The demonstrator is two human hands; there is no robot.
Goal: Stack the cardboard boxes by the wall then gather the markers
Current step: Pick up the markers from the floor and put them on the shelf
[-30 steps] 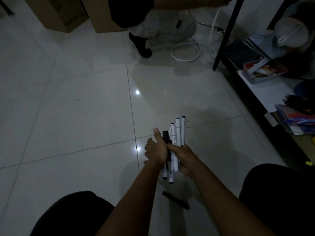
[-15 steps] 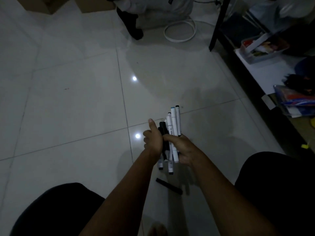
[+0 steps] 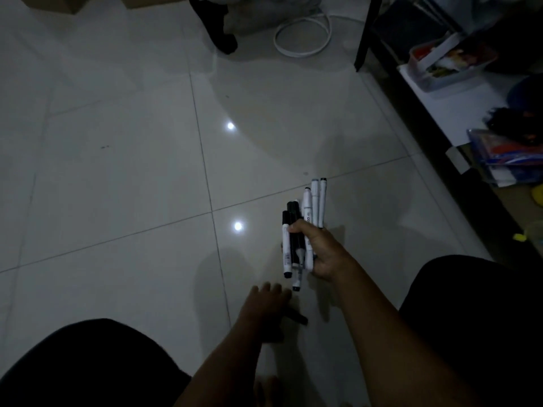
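So the left hand [image 3: 266,301] has let go of the bundle since half a second ago, when both hands were wrapped around it together. It has dropped down and toward the person, and now sits low over the floor tiles [image 3: 117,186] with the fingers reaching down. The right hand [image 3: 318,254] is left carrying the bundle of markers [image 3: 305,227] on its own, fingers curled round the middle, thumb across the front. The bundle points away from the person, with the white-barrelled ones sticking out furthest on the right and a couple of black-capped ones on the left.

The bit that matters is the lone black marker [image 3: 296,317] on the floor. It lies just near-side of the bundle, right under the left hand, with its long axis running from near-left to far-right, and only its right end pokes out past the fingers. The left hand is clearly the closer one, basically on top of it. Whether the fingers have closed on it yet can't be told; they hide most of it and the picture is dark.

Looks like that's the last stray one to pick up and add to the bundle.

Containers: a clear plastic tub [image 3: 446,69] sits far right on the low shelf, holding what looks like colourful packets, too blurry to name. Corners of the cardboard boxes [image 3: 58,2] peek in far left, contents not visible.
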